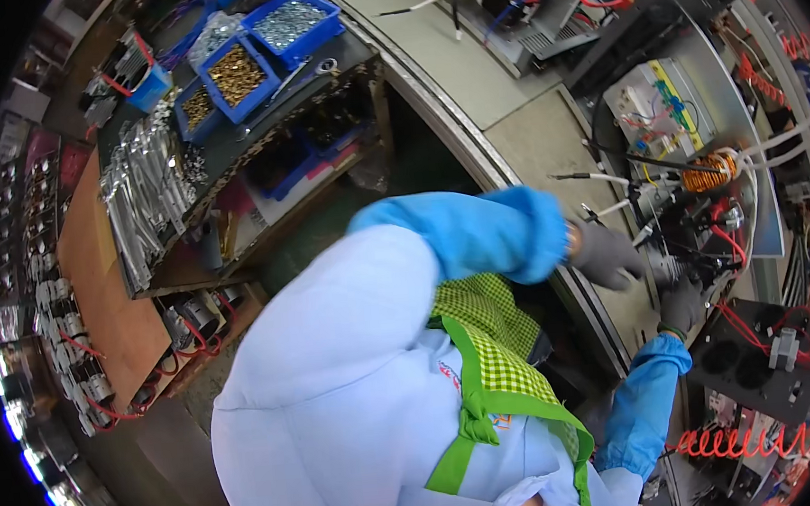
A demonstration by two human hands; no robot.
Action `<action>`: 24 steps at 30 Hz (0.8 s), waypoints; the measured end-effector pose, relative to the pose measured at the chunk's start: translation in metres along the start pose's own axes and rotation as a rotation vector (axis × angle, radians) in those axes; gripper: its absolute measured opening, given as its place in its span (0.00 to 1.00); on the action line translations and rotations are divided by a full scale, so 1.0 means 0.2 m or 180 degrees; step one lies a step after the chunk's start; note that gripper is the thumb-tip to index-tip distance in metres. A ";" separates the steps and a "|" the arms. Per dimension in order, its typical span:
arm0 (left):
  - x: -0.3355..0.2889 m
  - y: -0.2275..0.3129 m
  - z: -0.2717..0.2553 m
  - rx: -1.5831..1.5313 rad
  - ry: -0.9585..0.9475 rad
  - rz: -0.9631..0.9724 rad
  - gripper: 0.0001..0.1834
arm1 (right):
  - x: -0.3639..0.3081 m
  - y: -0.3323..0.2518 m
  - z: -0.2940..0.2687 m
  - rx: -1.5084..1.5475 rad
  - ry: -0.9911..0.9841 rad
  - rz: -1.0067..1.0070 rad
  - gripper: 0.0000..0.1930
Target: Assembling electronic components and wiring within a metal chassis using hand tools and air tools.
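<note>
My left hand [607, 254], in a grey glove and blue oversleeve, reaches right over the edge of the bench. Its fingers are curled beside a silver finned part [665, 267], and whatever they hold is hidden. Just below that part is my right hand [683, 305], gloved too, with its fingers closed at a cluster of black wiring [706, 272]. What lies in its grip is hidden. Around both hands are cables with pale sleeved ends [611, 209], a copper-coloured coil [709, 170] and red wires [729, 237], all on an open metal chassis [759, 135].
A black panel [756, 359] with round openings lies near my right forearm. At the far left, a side bench carries blue bins [239, 76] of small hardware, metal strips [145, 183] and a wrench [322, 67]. Red coiled hoses [753, 441] hang at the right. Another chassis [538, 14] stands farther along.
</note>
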State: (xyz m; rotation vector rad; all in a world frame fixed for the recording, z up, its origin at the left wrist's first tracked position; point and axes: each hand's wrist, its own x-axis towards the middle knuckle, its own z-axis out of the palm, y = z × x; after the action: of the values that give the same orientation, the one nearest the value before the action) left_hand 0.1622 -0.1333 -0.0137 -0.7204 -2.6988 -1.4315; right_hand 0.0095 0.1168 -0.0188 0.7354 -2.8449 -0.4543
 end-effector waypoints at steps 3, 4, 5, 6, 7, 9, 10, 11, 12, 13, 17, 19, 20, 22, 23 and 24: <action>-0.58 -0.10 -0.41 -0.0078 0.0869 -0.0799 0.19 | 0.01 0.08 0.05 0.0175 -0.0062 -0.0200 0.24; -0.79 -0.17 -0.54 0.0519 0.1616 -0.0834 0.19 | 0.01 0.12 0.08 0.0302 -0.0142 -0.0178 0.24; -1.00 -0.25 -0.69 0.0670 0.2220 -0.1076 0.20 | 0.00 0.14 0.10 0.0422 -0.0228 -0.0139 0.25; -1.21 -0.18 -0.89 0.1110 0.2390 -0.2095 0.21 | -0.01 0.14 0.10 0.0367 -0.0286 -0.0103 0.25; -1.42 -0.14 -1.08 0.1845 0.2609 -0.2626 0.22 | 0.00 0.12 0.07 0.0302 -0.0321 -0.0104 0.25; -1.97 -0.20 -1.28 0.3316 0.3819 -0.2985 0.19 | -0.01 0.09 0.07 0.0372 0.0001 -0.0139 0.26; -2.16 -0.17 -1.37 0.3693 0.3602 -0.3922 0.20 | -0.01 0.09 0.07 0.0285 -0.0011 -0.0113 0.28; -2.36 -0.17 -1.42 0.3952 0.3185 -0.4580 0.20 | 0.00 0.10 0.08 0.0199 -0.0025 -0.0077 0.29; -2.54 -0.20 -1.47 0.3539 0.2858 -0.5119 0.21 | 0.01 0.09 0.08 0.0112 -0.0052 -0.0050 0.31; -2.69 -0.27 -1.50 0.3087 0.2483 -0.5588 0.22 | 0.00 0.08 0.07 0.0139 -0.0060 0.0013 0.29; -2.76 -0.33 -1.47 0.2497 0.2167 -0.5145 0.21 | -0.03 0.14 0.06 0.0302 -0.0137 -0.0287 0.18; -2.86 -0.29 -1.40 0.2361 0.1976 -0.5414 0.21 | -0.01 0.06 0.00 0.0199 0.0079 -0.0199 0.15; -2.59 -0.13 -1.38 0.2815 0.1894 -0.5445 0.23 | -0.03 0.06 0.00 0.0126 -0.0022 0.0060 0.15; -2.62 -0.18 -1.35 0.3639 0.2483 -0.4545 0.20 | -0.01 0.15 0.18 0.0107 0.0107 -0.0035 0.25; -2.67 -0.20 -1.33 0.3428 0.2416 -0.4612 0.20 | -0.01 0.12 0.17 0.0209 0.0172 0.0204 0.26; -2.73 -0.23 -1.34 0.3149 0.2279 -0.4733 0.20 | -0.01 0.03 0.12 0.0319 0.0250 0.0439 0.26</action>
State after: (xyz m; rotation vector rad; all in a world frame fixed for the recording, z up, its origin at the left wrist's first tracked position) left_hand 0.5764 -0.5814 -0.0087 1.6648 -2.4934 0.0930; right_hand 0.0024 0.1290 -0.0394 0.5550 -2.8371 -0.2585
